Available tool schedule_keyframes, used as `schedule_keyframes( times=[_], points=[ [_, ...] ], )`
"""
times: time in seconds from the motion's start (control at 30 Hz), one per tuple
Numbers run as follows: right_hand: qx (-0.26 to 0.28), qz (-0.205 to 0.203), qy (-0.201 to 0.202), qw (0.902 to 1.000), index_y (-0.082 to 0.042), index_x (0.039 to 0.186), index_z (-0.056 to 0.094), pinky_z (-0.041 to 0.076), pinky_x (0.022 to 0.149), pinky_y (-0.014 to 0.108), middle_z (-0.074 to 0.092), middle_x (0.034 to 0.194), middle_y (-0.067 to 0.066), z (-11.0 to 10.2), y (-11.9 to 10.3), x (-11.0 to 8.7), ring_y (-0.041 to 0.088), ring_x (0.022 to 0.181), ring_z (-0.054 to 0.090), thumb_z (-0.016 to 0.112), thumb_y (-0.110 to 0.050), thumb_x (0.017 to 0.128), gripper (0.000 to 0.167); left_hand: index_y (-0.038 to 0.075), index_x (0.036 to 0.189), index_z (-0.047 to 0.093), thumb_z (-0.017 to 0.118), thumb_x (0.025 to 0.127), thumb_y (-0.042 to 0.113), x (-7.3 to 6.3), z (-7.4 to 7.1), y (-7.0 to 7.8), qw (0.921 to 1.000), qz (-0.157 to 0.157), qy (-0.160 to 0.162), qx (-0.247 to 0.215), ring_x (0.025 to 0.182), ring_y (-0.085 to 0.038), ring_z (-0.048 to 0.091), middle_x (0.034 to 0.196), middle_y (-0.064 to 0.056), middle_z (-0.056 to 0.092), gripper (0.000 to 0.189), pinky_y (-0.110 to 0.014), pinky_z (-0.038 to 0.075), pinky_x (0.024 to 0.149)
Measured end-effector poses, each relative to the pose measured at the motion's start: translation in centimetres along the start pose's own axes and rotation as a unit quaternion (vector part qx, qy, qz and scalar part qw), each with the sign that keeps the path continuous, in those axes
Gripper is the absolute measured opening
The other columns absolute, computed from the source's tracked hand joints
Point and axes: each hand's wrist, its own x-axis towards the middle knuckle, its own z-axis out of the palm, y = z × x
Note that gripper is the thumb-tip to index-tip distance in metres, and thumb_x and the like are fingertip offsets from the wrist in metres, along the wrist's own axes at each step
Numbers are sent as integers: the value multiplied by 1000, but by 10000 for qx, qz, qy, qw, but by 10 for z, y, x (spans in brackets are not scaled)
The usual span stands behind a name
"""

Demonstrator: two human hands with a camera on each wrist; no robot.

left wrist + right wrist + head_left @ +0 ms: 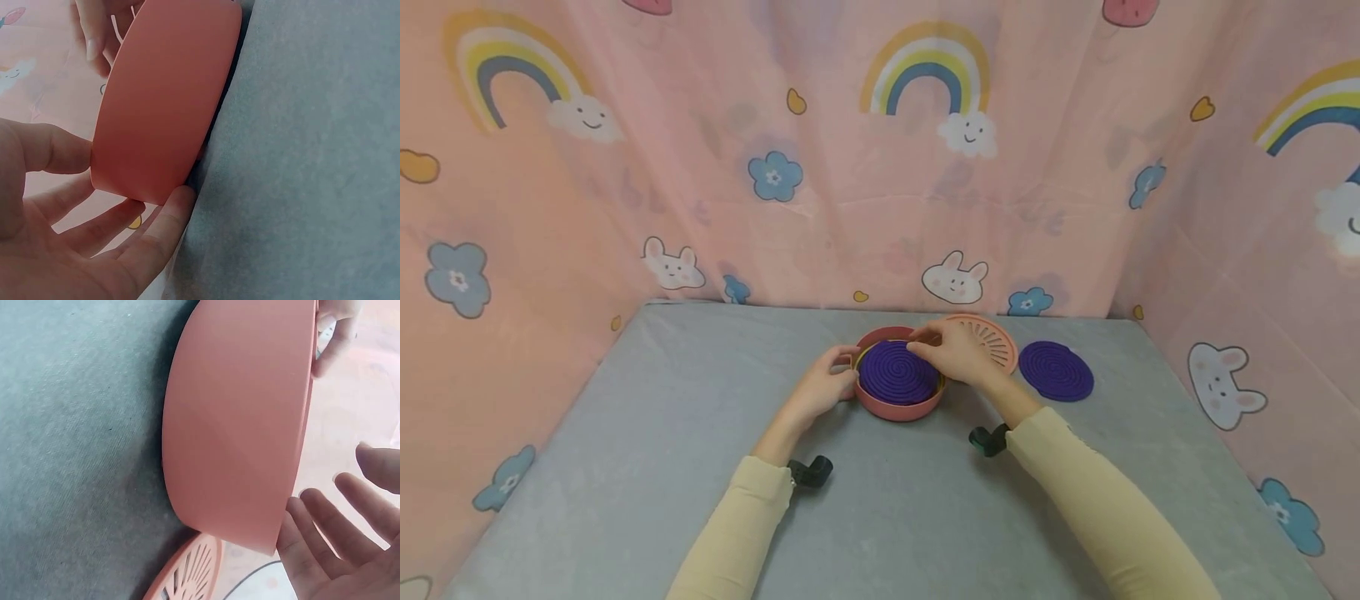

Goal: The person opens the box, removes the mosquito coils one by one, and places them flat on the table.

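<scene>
A coral round mosquito coil box [901, 411] stands on the table, its wall filling much of both wrist views. Inside it lies a purple mosquito coil [898, 372], with a thin yellow edge showing around it. My left hand [826, 383] holds the box at its left side; in the left wrist view the thumb is at the rim and the fingers curve along the wall. Over the box's right edge is my right hand [953, 350]. Its fingers [340, 528] are spread and loosely bent, the lower ones against the outer wall near the rim, the thumb apart.
The slotted coral lid [996, 342] lies behind and to the right of the box, partly hidden by my right hand. Farther right, a second purple coil [1056, 371] lies flat on the grey cloth-covered table [880, 517]. A patterned pink curtain [850, 242] encloses the table's back and sides.
</scene>
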Motion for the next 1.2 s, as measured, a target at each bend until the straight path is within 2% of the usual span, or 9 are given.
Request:
schedule_keyframes(
  times=[0.27,0.57,1.2],
  points=[
    [-173,101,-125,9997,-8,129,67,52,98,48,68,122,12,11,-2,10,29,114,62,65,-29,100,36,13,144,54,56,100,13,-1,0,0,10000,2,16,7,133,-35,52,147,-18,48,44,-42,57,93],
    [-246,81,-341,9991,-5,133,63,46,107,51,63,133,16,22,-6,17,32,126,57,64,-26,101,38,13,144,54,56,100,13,-1,0,1,10000,3,18,10,133,-35,52,146,-17,50,44,-42,58,92],
    [-562,31,-514,9971,-3,128,66,44,109,50,65,131,18,31,-7,22,33,125,58,70,-21,97,36,10,144,53,56,100,11,0,-1,0,9998,106,-58,-151,130,-34,55,146,-19,49,44,-41,58,92]
  ],
)
